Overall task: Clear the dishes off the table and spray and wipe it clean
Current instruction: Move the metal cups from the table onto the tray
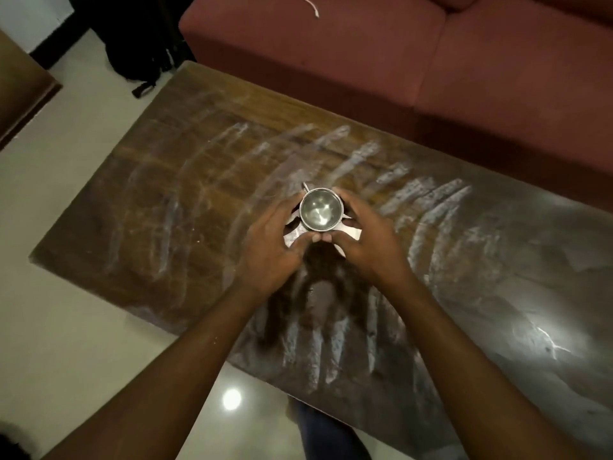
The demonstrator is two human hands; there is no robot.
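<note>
Left hand (268, 240) and right hand (368, 237) curl around a small steel bowl (320, 209) at the middle of a smeared wooden table (166, 194). The dish-clearing step appears underway. The next move likely calls for lifting the bowl level and carrying it away.

Small round steel bowl (320, 207) is held between left grip (268, 240) and right grip (368, 240) over brown wooden bench (159, 214); red fabric sofa (331, 61) is set behind.
</note>
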